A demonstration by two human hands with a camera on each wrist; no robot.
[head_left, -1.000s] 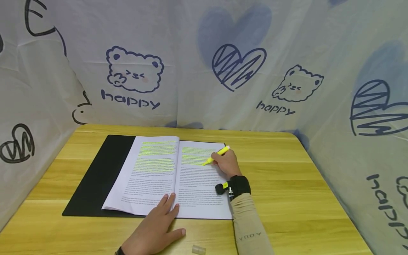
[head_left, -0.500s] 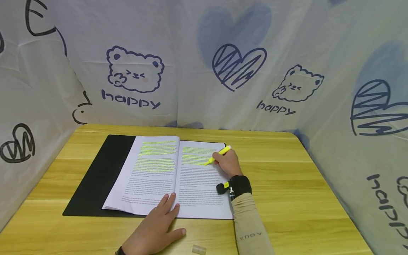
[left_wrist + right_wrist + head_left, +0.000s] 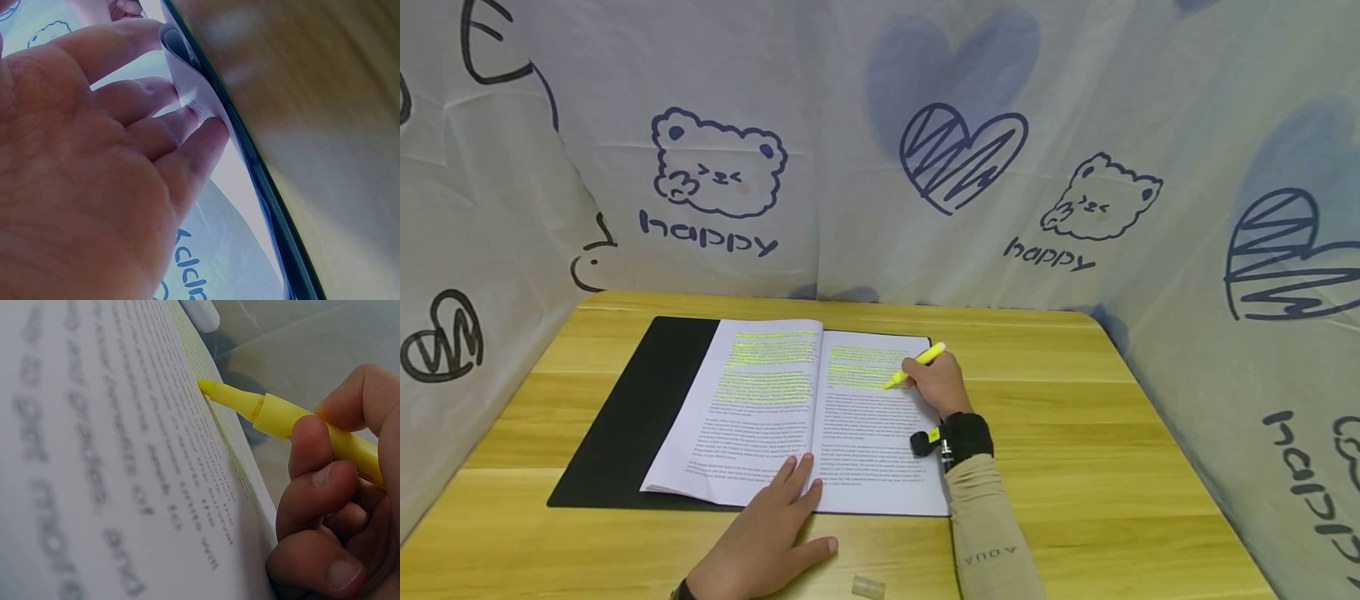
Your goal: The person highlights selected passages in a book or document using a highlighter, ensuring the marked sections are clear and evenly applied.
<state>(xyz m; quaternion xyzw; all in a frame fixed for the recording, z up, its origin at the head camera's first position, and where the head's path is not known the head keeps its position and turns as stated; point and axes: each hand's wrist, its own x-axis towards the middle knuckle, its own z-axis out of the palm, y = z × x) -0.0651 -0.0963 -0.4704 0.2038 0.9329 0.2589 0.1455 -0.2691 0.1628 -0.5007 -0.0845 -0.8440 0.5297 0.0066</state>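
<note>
An open book (image 3: 880,492) with printed pages lies on the table, its upper paragraphs streaked yellow on both pages. My right hand (image 3: 942,385) pinches a yellow highlighter (image 3: 917,363) over the right page. In the right wrist view the highlighter's tip (image 3: 205,386) meets the printed lines, with the barrel (image 3: 325,434) between thumb and fingers. My left hand (image 3: 767,529) rests with spread fingers on the bottom of the book by the centre fold. Its fingertips (image 3: 215,134) touch the paper in the left wrist view.
A black cover (image 3: 625,433) shows under the left page. Near the front edge of the wooden table (image 3: 1075,500) lies a small translucent piece (image 3: 868,587). White printed fabric (image 3: 850,167) hangs behind and at both sides. A black band (image 3: 966,437) with a camera is on the right wrist.
The right hand and highlighter have shifted slightly right along the highlighted lines, mostly in the first half second. The left hand and book stay in place.
</note>
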